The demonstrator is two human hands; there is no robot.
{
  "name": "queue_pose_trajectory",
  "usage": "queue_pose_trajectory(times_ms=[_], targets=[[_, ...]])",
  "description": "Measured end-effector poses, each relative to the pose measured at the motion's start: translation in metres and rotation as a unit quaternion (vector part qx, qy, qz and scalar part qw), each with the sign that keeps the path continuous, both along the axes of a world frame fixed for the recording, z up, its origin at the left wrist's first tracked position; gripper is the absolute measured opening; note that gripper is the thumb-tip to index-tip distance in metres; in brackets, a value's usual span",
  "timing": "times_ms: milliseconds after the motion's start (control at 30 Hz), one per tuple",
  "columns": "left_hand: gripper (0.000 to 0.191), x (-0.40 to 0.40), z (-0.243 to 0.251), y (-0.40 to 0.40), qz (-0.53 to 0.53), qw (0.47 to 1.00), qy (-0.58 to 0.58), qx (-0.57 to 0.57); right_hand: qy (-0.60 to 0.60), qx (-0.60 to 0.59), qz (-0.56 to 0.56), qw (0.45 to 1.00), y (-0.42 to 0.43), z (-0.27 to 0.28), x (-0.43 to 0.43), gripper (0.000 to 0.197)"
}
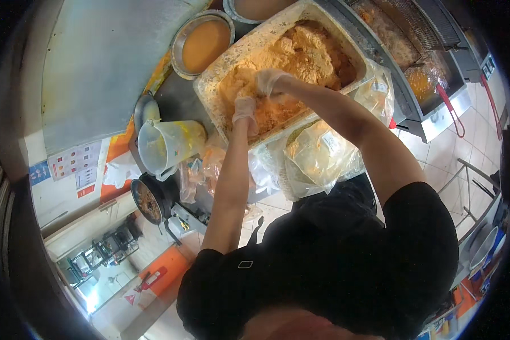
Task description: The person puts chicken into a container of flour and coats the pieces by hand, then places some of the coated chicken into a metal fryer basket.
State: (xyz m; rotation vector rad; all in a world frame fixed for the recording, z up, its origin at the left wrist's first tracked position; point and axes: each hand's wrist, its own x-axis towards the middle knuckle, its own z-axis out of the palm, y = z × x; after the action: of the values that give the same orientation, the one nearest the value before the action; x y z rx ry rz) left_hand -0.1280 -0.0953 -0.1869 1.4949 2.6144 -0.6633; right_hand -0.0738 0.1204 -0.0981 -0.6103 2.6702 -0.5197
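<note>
A large off-white tub (210, 85) holds orange-yellow breading flour (295, 51), heaped and clumped toward its far right end. Both of my hands wear thin see-through gloves and are down in the tub's near left part. My left hand (244, 110) reaches into the flour, its fingers mostly hidden by the coating. Just beyond it, my right hand (270, 80) bends downward with its fingertips out of sight. A flour-covered lump (243, 80) lies between the hands; whether either one grips it is not plain.
Left of the tub stand a metal bowl of orange-brown liquid (206, 46) and a plastic jug (170, 144). Bagged flour (318, 148) sits against the tub's near side. At right, a deep fryer (425, 85) bubbles, with red-handled baskets (448, 104). A black pan (153, 197) holds browned food.
</note>
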Motion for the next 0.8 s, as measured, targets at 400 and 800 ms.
queue_pose_trajectory(times_ms=[400, 800], targets=[[0.038, 0.084, 0.087, 0.003, 0.322, 0.895, -0.299, 0.073, -0.223, 0.068, -0.31, 0.922, -0.048, -0.001, 0.084, 0.023], [0.023, 0.039, -0.022, -0.048, 0.487, 0.738, -0.389, 0.259, -0.1, -0.157, -0.095, 0.978, -0.046, -0.082, 0.024, 0.016]])
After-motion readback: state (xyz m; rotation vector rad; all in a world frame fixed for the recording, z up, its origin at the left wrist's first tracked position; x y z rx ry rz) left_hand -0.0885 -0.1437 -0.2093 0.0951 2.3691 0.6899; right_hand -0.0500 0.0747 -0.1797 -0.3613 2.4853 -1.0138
